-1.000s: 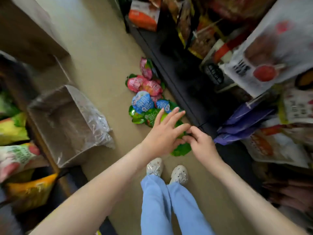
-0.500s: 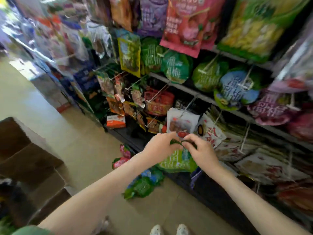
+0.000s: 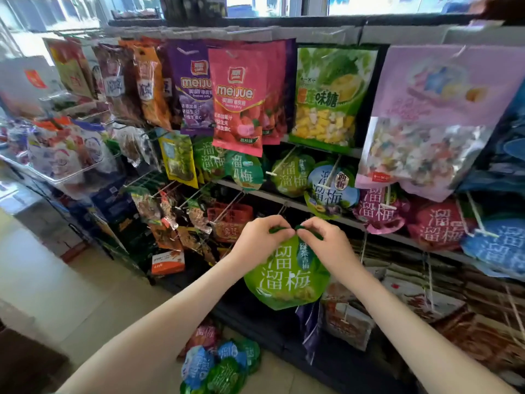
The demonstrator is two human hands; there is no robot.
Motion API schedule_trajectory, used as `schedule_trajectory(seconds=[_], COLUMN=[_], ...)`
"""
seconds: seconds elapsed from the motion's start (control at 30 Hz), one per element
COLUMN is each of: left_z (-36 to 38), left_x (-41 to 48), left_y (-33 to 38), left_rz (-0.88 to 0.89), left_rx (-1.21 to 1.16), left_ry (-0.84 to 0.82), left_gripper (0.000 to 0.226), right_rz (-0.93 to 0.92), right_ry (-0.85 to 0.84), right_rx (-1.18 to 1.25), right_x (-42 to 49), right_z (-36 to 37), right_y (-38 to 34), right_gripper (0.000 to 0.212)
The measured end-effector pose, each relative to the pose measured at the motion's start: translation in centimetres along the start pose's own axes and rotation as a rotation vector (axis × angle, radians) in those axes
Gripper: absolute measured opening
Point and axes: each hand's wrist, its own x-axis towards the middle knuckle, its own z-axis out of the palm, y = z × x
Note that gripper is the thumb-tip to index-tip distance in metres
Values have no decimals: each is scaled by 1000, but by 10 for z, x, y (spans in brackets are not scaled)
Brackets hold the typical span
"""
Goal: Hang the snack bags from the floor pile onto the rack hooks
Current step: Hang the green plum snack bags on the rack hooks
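A round green snack bag hangs in front of the rack, held up by its top edge. My left hand pinches the top on the left and my right hand pinches it on the right, fingertips nearly meeting. Just above them a metal rack hook sticks out from the shelf rail. On the floor below lies the pile of bags, blue, green and pink. Matching green bags hang on hooks one row higher.
The rack fills the right and top of the view with hanging bags: pink candy bags, a yellow-green bag, red round bags. An orange box sits low on the left. Beige floor lies to the left.
My view has swung up from the floor pile to the rack. Both hands have lifted the green bag from the pile to the height of the middle hooks.
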Motion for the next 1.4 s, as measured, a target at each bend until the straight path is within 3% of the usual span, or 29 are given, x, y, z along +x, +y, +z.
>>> schedule_trajectory(seconds=[0.37, 0.53, 0.67, 0.93, 1.1, 1.23, 1.4], left_z=[-10, -31, -46, -63, -62, -57, -50], left_x=[37, 74, 111, 164, 183, 193, 208], left_y=[-28, -51, -63, -73, -83, -87, -88], left_rz=[-182, -156, -125, -18, -3, 40, 67], left_rx=[-232, -197, -173, -120, -146, -154, -83], left_ry=[92, 114, 101, 1, -33, -45, -31], left_gripper=[4, 5, 21, 5, 13, 23, 25], right_rz=[128, 186, 191, 200, 186, 170, 207], right_ry=[-26, -12, 63, 239, 313, 405, 448], right_rx=[112, 176, 152, 135, 129, 161, 125], right_x=[64, 101, 133, 173, 179, 181, 191], right_z=[14, 37, 49, 64, 71, 74, 76], right_y=[9, 6, 5, 16, 18, 20, 27], right_gripper=[6, 8, 9, 6, 4, 19, 18])
